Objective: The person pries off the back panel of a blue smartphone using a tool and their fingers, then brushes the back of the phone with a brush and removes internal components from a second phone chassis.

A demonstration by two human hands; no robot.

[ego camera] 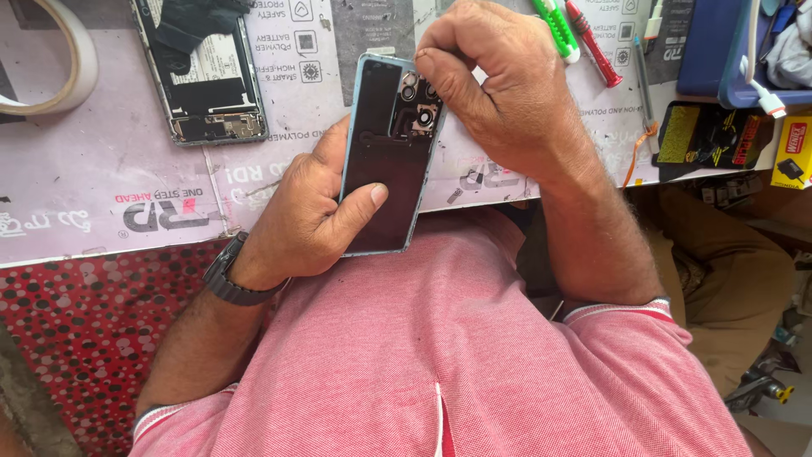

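Cluttered repair bench (76, 211); opened phone (203, 72) lay apart. Left hand (309, 216) clasped back cover (385, 156); right hand (486, 93) fingertips pinched at camera cutouts (416, 101). Fitting step; next needed precise fingertip pressure.

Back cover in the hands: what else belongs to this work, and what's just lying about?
In hand: back cover; left hand holding it; right hand pinching at its camera end.

Lying about: opened phone, tape roll, green tool, red tool.

Hidden from you: back cover (385, 161) top corner under your right hand (486, 93) fingers (440, 63); tape roll (63, 55) cut off at the frame edge.
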